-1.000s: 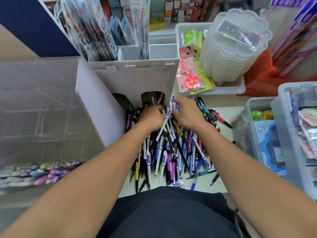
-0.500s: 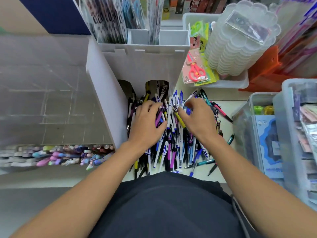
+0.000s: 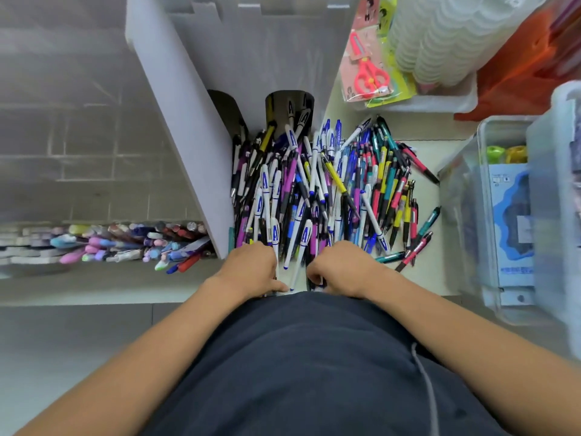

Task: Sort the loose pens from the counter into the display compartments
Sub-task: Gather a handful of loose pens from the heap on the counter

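**Both hands at the near edge of the pen pile**

A heap of loose pens (image 3: 317, 196) covers the pale worktop (image 3: 440, 272) — white barrels with blue lettering, purple, yellow, teal, pink and black ones, lying mostly lengthwise and overlapping. The far end of the heap reaches into the two arched openings at the foot of the white display stand (image 3: 251, 58); a few white pens poke up inside the right opening (image 3: 289, 108).

The left hand (image 3: 251, 272) and the right hand (image 3: 339, 269) sit side by side at the near end of the pile, close to the person's dark shirt. Both have fingers curled down into the pens — the left thumb lies along the worktop edge, and the right fingers bend around pen ends, though which pens each hand holds cannot be told.

Left of the stand, a row of pastel pens (image 3: 125, 243) lies in a low tray. To the right stand clear plastic bins (image 3: 490, 215), and behind the pile a pack of red scissors (image 3: 367, 70) leans in a white tray.
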`<state>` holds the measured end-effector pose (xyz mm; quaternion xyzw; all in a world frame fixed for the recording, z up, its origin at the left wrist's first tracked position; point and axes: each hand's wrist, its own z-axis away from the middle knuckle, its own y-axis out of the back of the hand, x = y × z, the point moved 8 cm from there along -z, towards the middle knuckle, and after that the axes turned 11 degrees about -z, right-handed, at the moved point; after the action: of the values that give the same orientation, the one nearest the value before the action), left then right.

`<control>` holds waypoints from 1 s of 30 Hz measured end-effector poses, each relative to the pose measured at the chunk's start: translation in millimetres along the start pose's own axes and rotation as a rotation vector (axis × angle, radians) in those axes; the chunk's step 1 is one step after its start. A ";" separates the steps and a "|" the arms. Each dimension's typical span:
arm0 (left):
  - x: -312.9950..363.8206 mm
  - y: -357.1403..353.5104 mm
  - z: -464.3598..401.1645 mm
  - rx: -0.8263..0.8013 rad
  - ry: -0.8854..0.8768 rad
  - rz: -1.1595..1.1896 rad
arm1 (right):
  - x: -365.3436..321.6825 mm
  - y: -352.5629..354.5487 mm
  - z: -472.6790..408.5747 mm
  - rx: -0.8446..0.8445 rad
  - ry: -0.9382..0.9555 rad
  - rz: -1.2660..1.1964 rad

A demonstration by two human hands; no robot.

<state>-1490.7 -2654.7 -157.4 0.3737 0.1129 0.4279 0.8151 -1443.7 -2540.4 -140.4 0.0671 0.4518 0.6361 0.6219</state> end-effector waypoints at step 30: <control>-16.6 63.1 -12.1 0.429 0.457 0.484 | 107.6 78.3 87.7 1.123 -0.757 -0.701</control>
<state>-1545.6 -2639.1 -123.5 0.4465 0.2870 0.6466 0.5479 -1467.5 -2391.4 -89.0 0.4396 0.4584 0.0097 0.7723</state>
